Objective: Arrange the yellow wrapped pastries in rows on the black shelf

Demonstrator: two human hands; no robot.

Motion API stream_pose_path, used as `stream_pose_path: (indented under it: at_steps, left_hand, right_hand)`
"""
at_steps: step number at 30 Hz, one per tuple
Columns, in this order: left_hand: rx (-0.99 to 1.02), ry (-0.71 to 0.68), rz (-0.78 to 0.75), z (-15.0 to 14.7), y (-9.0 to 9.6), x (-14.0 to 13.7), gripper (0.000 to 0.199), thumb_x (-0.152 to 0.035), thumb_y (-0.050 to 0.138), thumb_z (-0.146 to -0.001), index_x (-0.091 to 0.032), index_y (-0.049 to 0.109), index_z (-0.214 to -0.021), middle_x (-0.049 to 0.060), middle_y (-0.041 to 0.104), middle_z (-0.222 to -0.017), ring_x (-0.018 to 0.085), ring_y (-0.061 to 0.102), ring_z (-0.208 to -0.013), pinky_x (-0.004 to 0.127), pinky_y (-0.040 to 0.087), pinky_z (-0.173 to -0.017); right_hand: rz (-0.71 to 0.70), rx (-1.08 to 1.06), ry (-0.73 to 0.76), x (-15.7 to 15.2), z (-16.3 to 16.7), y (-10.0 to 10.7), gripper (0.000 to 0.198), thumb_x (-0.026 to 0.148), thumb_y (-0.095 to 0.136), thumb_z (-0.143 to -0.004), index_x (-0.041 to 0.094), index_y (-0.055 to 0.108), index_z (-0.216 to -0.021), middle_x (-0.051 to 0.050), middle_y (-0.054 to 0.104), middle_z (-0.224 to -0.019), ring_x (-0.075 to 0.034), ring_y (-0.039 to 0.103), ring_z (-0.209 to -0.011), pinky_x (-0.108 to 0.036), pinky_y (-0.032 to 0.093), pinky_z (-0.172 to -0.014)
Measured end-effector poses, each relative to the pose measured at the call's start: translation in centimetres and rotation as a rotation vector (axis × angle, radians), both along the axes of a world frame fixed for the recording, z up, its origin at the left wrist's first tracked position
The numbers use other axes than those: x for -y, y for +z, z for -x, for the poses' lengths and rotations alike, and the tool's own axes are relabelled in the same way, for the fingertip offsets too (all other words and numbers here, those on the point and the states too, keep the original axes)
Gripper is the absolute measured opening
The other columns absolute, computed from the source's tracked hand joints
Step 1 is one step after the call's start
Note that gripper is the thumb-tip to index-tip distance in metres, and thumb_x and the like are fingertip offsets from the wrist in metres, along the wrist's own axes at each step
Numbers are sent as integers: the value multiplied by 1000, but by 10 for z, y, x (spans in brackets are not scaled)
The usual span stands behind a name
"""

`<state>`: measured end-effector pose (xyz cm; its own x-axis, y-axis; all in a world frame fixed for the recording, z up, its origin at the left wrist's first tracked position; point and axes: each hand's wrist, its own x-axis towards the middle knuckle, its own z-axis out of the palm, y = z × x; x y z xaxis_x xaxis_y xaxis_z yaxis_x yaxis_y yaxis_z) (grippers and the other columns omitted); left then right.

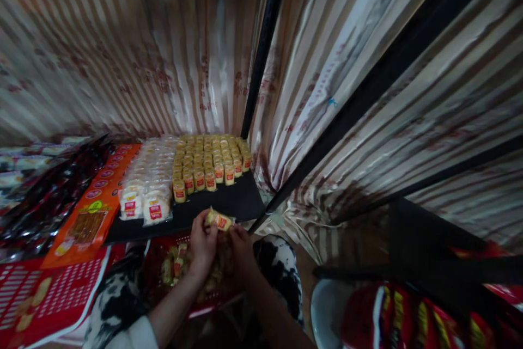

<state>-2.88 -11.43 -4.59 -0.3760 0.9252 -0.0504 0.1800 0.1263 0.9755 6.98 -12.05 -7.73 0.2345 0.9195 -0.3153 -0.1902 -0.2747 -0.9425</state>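
Observation:
Between my two hands is a small yellow wrapped snack (220, 221) with a red and white label. My left hand (203, 245) pinches its left end, while my right hand (242, 244) grips the clear wrapper at its right end. Below them, a red basket (216, 302) sits between my legs with more of the yellow wrapped snacks (175, 263) in it. Just beyond my hands, rows of the same yellow packets (210, 161) stand on a black shelf (241, 196). Left of these are rows of white round wrapped snacks (156, 206).
Orange snack bags (87, 218) and dark shiny packages (53, 191) lie further left. Another red basket (53, 294) is at the lower left. Striped plastic sheeting (183, 55) hangs behind the shelf, with black metal poles (335, 120). Red and yellow packets (420, 316) are at the lower right.

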Motion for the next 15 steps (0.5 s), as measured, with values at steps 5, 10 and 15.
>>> stream_pose_path:
  at_steps: [5,10,15]
  left_hand:
    - [-177,-92,-142,-22,34,-52,30,-18,47,-77,-19,55,-106,6,57,-104,13,59,-84,26,51,-73]
    - [-348,-175,-188,-47,52,-101,33,-14,48,-77,-18,55,-109,6,58,-106,15,58,-91,30,48,-83]
    - [-524,-312,-242,-69,60,-138,38,-9,46,-77,-16,53,-113,8,59,-112,18,53,-107,32,42,-96]
  right_hand:
    - [-10,-18,-138,-12,-19,22,59,63,38,-78,15,69,-91,-11,69,-99,-24,61,-95,-35,47,-83]
    - [-167,169,-68,-26,-36,40,61,58,27,-85,16,72,-86,-10,65,-110,-24,58,-101,-38,45,-86]
    - [-315,273,-128,-52,-40,42,52,36,38,-83,16,44,-130,-11,51,-128,-21,53,-111,-39,43,-93]
